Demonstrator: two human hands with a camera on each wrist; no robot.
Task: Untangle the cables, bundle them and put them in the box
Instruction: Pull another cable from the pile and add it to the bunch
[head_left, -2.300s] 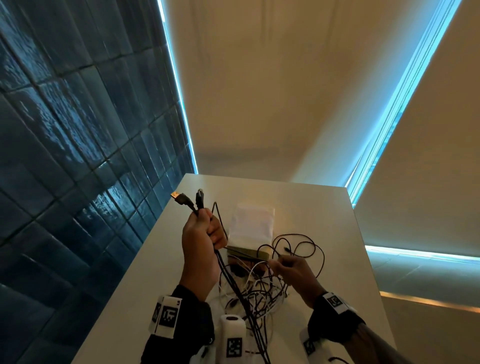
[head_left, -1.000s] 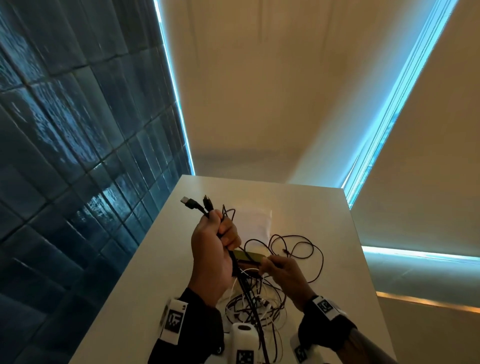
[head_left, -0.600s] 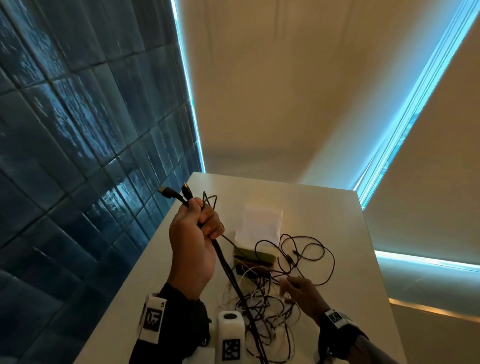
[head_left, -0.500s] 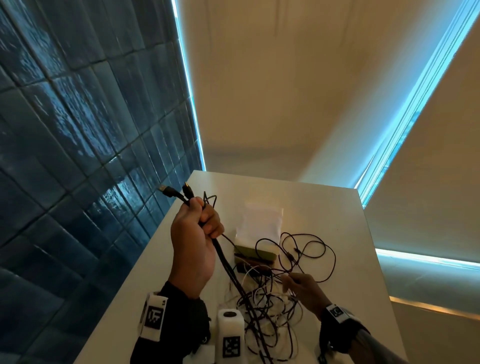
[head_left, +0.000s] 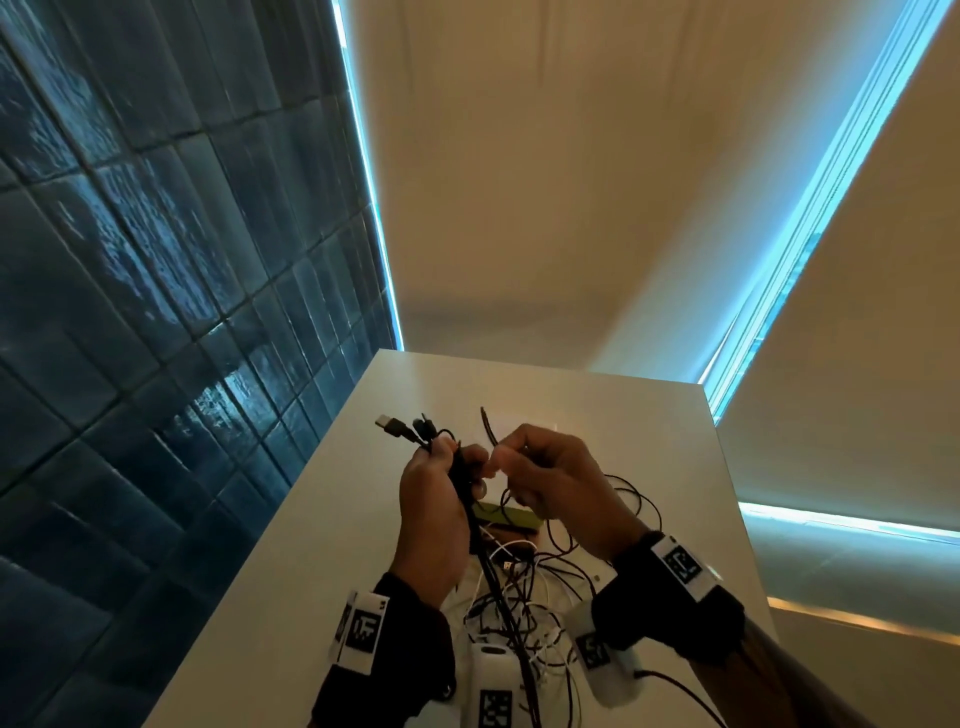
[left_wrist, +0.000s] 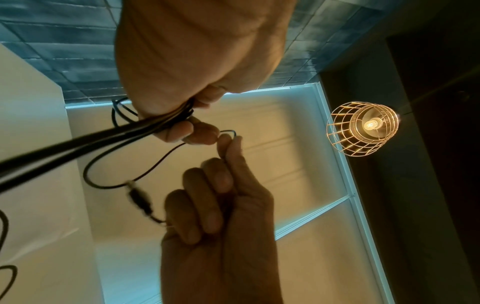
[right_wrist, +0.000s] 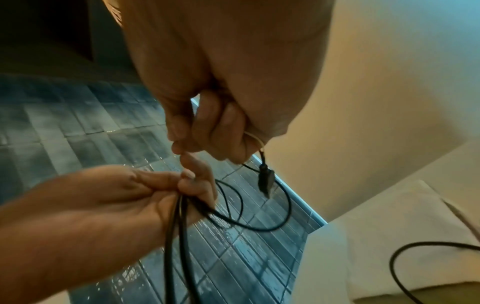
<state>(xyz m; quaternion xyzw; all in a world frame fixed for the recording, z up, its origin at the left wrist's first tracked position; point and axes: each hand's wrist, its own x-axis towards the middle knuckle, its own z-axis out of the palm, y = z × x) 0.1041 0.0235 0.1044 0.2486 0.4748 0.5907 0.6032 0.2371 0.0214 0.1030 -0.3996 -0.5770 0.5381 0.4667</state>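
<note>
Raised above the white table (head_left: 322, 571), my left hand (head_left: 457, 462) grips a bunch of black cables (head_left: 470, 514); their USB plugs (head_left: 392, 426) stick out past the fist. My right hand (head_left: 506, 457) is right beside it and pinches a thin black cable (head_left: 485, 423) whose end points up. In the left wrist view that thin cable (left_wrist: 155, 162) loops between both hands and carries a small connector (left_wrist: 137, 199). In the right wrist view a black plug (right_wrist: 266, 181) hangs from my right hand (right_wrist: 207, 148). A tangle of black and white cables (head_left: 519, 597) lies below, next to a flat olive-green box (head_left: 506, 515).
A dark blue tiled wall (head_left: 156, 312) runs along the table's left edge. Blinds with bright gaps hang behind and to the right. A white soft-edged box or bag (right_wrist: 389, 226) lies further back on the table. A wire-cage lamp (left_wrist: 363, 127) hangs overhead.
My right hand has come up from the tangle on the table to the left hand, bringing a thin black cable end. The left hand still grips its cables and has shifted slightly right.
</note>
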